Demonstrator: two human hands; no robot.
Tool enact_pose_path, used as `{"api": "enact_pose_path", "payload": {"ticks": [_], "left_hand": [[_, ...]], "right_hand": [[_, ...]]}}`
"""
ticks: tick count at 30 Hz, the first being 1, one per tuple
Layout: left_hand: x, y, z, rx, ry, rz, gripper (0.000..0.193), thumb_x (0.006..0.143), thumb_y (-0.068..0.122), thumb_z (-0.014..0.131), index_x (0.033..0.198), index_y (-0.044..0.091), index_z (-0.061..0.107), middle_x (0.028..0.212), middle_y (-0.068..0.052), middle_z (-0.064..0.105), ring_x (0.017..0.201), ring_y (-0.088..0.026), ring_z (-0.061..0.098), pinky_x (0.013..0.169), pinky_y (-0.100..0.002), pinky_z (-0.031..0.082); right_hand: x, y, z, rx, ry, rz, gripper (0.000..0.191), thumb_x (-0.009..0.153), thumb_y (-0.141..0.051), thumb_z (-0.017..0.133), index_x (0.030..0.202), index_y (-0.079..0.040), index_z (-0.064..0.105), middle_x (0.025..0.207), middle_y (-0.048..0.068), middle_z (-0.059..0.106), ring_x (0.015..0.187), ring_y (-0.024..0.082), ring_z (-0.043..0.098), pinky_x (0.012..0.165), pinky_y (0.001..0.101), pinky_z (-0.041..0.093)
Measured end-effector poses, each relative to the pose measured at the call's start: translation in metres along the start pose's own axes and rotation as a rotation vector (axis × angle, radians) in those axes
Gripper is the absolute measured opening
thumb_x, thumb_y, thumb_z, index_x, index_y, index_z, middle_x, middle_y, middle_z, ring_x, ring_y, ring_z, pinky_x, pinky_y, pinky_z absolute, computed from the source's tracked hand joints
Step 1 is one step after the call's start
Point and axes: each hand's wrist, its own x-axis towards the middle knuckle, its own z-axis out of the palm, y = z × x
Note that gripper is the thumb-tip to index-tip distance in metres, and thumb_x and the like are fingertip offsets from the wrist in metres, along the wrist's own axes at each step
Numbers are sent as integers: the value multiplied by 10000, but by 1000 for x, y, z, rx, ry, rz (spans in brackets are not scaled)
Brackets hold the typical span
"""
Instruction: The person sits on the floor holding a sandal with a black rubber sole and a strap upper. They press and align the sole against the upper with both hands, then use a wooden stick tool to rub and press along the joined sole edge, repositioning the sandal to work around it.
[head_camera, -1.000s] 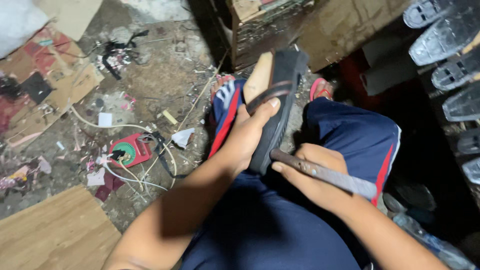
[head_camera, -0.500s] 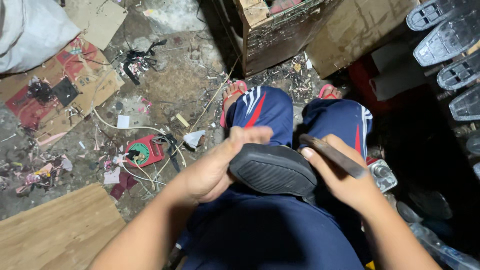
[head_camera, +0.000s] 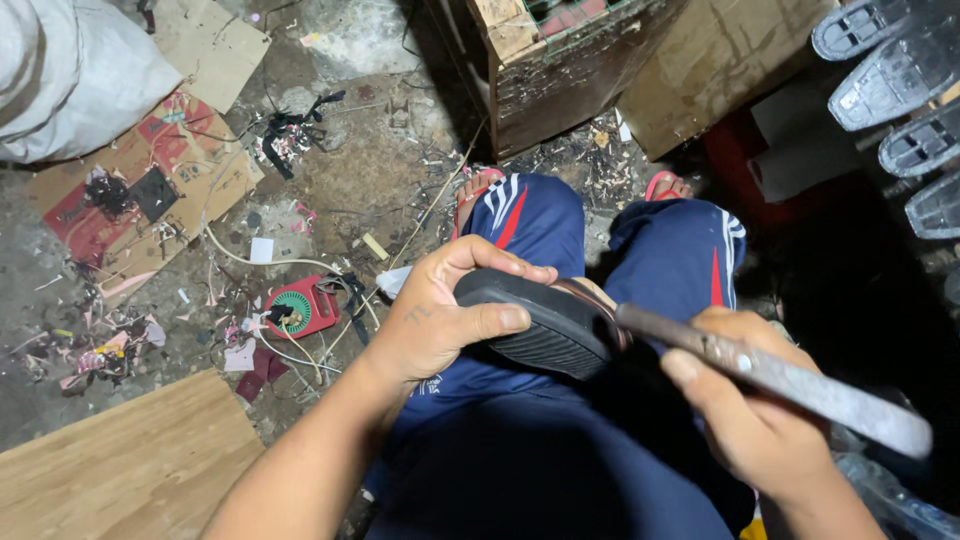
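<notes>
Black rubber sandal sole (head_camera: 545, 335) sits mid-frame over the lap, tread up; left hand (head_camera: 440, 320) fingers clamp its heel end to steady it. Right hand (head_camera: 745, 410) fingers grip a rusty metal tool (head_camera: 790, 380), tip meeting the sole's edge.

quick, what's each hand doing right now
left hand: closed around the black sandal, sole up
right hand: closed on a metal tool, its tip at the sandal
</notes>
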Motion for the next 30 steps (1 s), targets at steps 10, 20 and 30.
{"api": "enact_pose_path", "payload": {"ticks": [10, 20, 30], "left_hand": [[10, -22, 5, -129, 77, 3, 335, 919, 35, 738, 1222, 19, 597, 1308, -180, 683, 1232, -275, 645, 1116, -441, 501], [45, -53, -49, -333, 159, -48, 472, 873, -12, 710, 1313, -12, 539, 1346, -183, 639, 1235, -262, 632, 1101, -439, 487], [97, -21, -111, 37, 67, -114, 406, 882, 140, 731, 1237, -13, 609, 1279, -119, 698, 1177, -181, 646, 1071, -355, 502]], "right_hand": [[19, 3, 40, -396, -49, -363, 288, 814, -161, 836, 799, -43, 574, 658, 93, 566, 553, 267, 589, 508, 380, 462], [92, 33, 62, -576, -230, -354, 385, 846, -286, 795, 686, -61, 525, 606, 109, 530, 546, 308, 568, 506, 418, 454], [196, 53, 90, -382, -354, -1, 376, 745, -294, 843, 598, -63, 585, 543, 59, 588, 463, 189, 600, 451, 341, 454]]}}
